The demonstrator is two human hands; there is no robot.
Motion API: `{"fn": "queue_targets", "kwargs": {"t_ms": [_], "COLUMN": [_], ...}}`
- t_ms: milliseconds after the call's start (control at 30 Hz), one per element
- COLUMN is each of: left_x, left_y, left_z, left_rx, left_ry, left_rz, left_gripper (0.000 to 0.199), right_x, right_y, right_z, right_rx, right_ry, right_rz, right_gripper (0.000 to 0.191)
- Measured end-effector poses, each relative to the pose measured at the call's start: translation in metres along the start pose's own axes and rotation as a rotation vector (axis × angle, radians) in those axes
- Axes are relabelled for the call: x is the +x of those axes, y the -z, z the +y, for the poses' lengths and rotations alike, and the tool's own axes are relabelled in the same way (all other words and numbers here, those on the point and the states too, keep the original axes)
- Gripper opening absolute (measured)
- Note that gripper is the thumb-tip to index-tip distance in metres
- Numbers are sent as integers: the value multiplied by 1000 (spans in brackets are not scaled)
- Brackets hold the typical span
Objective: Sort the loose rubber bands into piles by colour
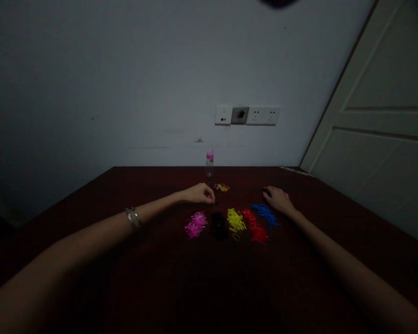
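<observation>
Small rubber bands lie in separate colour piles: pink (196,225), black (218,224), yellow (236,221), red (255,226) and blue (266,215). Above the gap between the pink and black piles, my left hand (199,193) is closed in a pinch. A small dark strand, which looks like a black rubber band (216,202), shows at its fingertips. Just behind that hand sits a small mixed pile of bands (220,187). My right hand (277,198) rests palm down on the table beside the blue pile, fingers stretched loosely and holding nothing.
A clear bottle with a pink top (209,164) stands toward the back of the dark table (181,283). Behind it rises a pale wall with a row of sockets (247,115). A panelled door (379,139) is on the right.
</observation>
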State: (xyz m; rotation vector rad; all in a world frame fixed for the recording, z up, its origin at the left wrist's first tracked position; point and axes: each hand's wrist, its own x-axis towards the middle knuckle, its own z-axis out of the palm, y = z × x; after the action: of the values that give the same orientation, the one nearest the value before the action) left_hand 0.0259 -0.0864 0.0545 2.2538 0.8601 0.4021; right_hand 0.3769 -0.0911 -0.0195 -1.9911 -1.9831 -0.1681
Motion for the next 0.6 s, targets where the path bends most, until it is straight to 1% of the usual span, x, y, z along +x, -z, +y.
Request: {"fn": "queue_targets", "kwargs": {"t_ms": [67, 133, 200, 267, 333, 400, 500, 600], "left_x": [-7, -11, -11, -7, 0, 6, 14, 16], "left_y": [-8, -14, -18, -17, -12, -4, 9, 19], "left_z": [7, 10, 8, 1, -11, -25, -50, -73], "left_rx": [-42, -72, -87, -107, -124, -106, -37, -2], "left_ry": [7, -11, -31, -34, -24, -4, 72, 180], "left_rz": [-106, -178, -197, -163, -90, 20, 233, 460], "left_gripper": [14, 14, 14, 15, 16, 19, 25, 30], "right_x": [0, 0, 0, 0, -1, 0, 3, 9], "right_y": [0, 0, 0, 1, 2, 2, 5, 8], "right_z": [0, 0, -1, -1, -1, 0, -1, -10], "right_rx": [-1, -1, -1, 2, 11, 23, 37, 31], "right_ry": [-7, -13, -15, -14, -13, -14, -29, -1], "right_rz": [1, -2, -5, -10, -12, -16, -32, -39], "right_gripper": [38, 39, 39, 39, 39, 39, 39, 34]}}
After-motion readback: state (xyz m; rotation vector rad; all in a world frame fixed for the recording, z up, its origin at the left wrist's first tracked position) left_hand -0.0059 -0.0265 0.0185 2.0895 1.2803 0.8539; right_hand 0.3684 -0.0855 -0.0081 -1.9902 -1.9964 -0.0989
